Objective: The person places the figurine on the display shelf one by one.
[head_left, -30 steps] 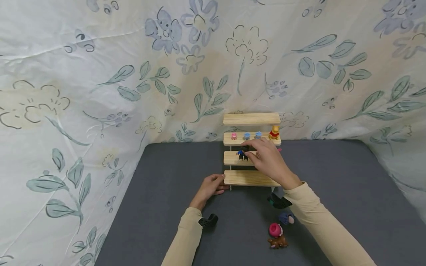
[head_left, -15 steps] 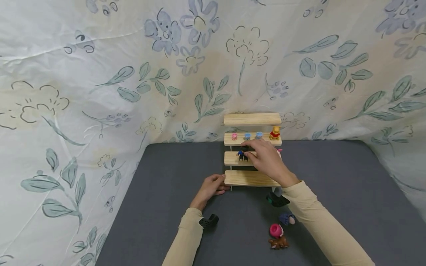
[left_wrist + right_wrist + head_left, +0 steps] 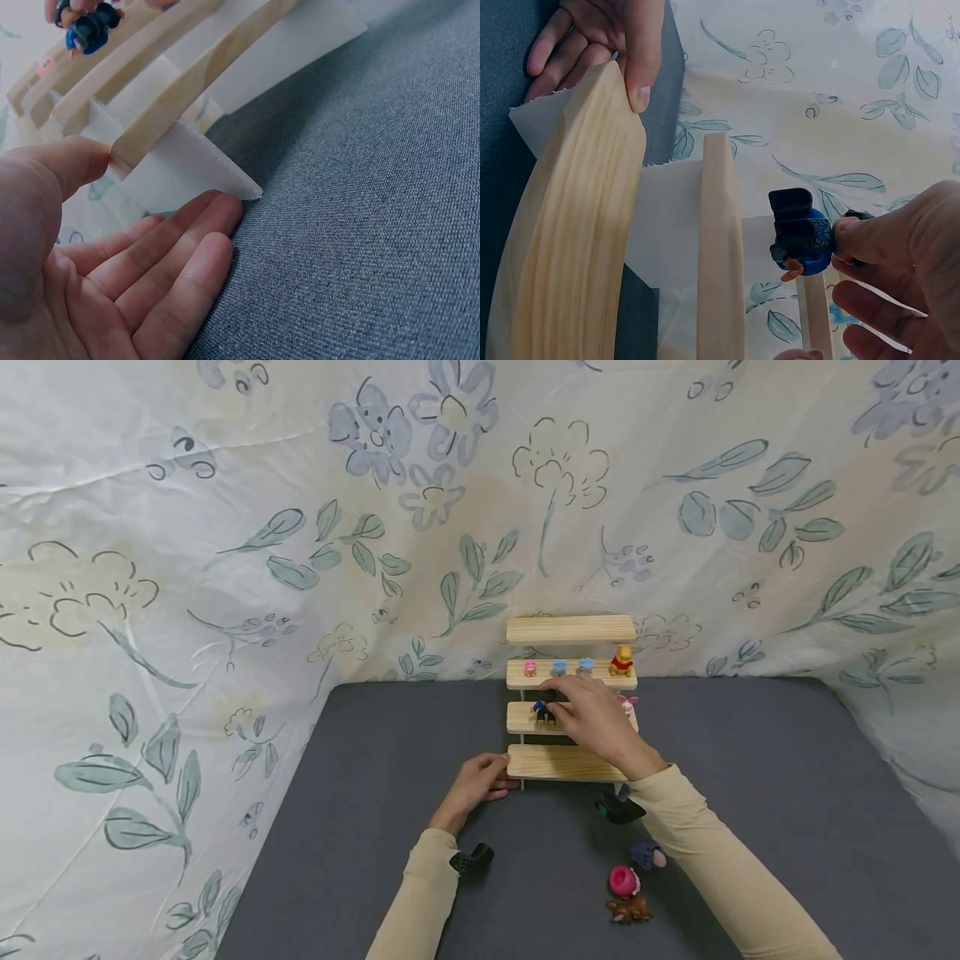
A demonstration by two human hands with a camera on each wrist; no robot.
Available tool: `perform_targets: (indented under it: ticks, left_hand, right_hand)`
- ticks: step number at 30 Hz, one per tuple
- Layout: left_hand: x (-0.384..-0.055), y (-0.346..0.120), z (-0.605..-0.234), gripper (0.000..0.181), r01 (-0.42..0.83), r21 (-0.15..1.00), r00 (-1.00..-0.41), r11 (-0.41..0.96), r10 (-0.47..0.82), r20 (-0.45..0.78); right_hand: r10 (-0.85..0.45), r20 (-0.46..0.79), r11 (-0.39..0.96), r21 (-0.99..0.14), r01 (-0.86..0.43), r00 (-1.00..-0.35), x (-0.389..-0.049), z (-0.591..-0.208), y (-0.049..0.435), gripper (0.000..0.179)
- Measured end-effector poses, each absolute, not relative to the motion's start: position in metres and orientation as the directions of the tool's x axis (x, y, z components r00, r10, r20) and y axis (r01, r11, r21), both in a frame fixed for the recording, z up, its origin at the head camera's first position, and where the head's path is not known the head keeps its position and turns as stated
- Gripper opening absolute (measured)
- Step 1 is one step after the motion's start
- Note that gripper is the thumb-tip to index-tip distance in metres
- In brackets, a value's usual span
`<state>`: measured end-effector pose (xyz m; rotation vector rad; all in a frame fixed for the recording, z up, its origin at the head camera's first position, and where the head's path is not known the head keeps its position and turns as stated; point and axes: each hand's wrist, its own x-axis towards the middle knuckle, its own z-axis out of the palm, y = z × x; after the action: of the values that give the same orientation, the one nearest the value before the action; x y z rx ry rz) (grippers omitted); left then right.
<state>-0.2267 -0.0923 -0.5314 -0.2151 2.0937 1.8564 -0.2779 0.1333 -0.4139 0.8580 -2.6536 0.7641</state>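
Pinching the blue-and-black figurine (image 3: pixel 545 710) by its upper part, the right hand (image 3: pixel 594 714) has thumb and fingers closed on it, probably to leave the legs free underneath. Figurine is upright at the second tier from the bottom, toward the left end; can't tell whether its feet touch the wood. Left hand (image 3: pixel 477 782) isn't wrapped round anything: thumb against the left end of the bottom board (image 3: pixel 558 762), loose fingers beside the white support (image 3: pixel 191 161), likely steadying the light-looking stand. Pink-eared figure (image 3: pixel 628 707) stands at the right end of the figurine's tier, partly hidden by the right hand. One tier up, a small pink figure (image 3: pixel 530 668), two blue ones and a yellow bear (image 3: pixel 621 662) are spaced in a row, seemingly so each shows. Near the right forearm, a dark blue figure (image 3: pixel 645 855), pink pot-like piece (image 3: pixel 623 882) and brown figure (image 3: pixel 628 909) lie close together on the grey table (image 3: pixel 405 727), presumably for easy reach.
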Motion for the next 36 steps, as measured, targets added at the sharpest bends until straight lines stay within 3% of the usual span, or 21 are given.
perform_targets:
  ticks: [36]
  left_hand:
    - [-0.231,-0.093,-0.529,0.053,-0.347,0.927,-0.926,0.141,0.104,-0.362]
  right_hand:
    - [-0.459,0.393,0.725,-0.354,-0.592,-0.797,-0.287,-0.423,0.133,0.031]
